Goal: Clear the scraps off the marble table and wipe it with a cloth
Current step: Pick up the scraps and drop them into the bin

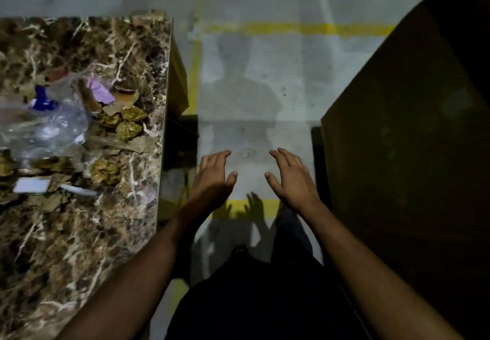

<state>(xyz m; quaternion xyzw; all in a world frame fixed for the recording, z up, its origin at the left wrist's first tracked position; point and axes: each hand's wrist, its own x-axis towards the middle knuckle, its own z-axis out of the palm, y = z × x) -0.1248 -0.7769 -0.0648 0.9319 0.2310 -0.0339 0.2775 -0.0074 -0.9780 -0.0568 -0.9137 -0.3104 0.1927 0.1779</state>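
The brown marble table (79,233) fills the left of the head view. Scraps lie on its far half: a clear plastic bag (45,124), a purple paper piece (99,91), crumpled gold wrappers (124,122), a white card (31,184) and brown leaf-like bits. My left hand (212,178) and my right hand (290,178) hover palm-down over the floor to the right of the table, fingers spread, holding nothing. No cloth is in view.
A grey concrete floor (265,74) with yellow painted lines lies ahead. A large dark brown box-like surface (411,140) stands close on the right. Dark objects sit under the table's right edge (180,140). My dark-clothed legs are below.
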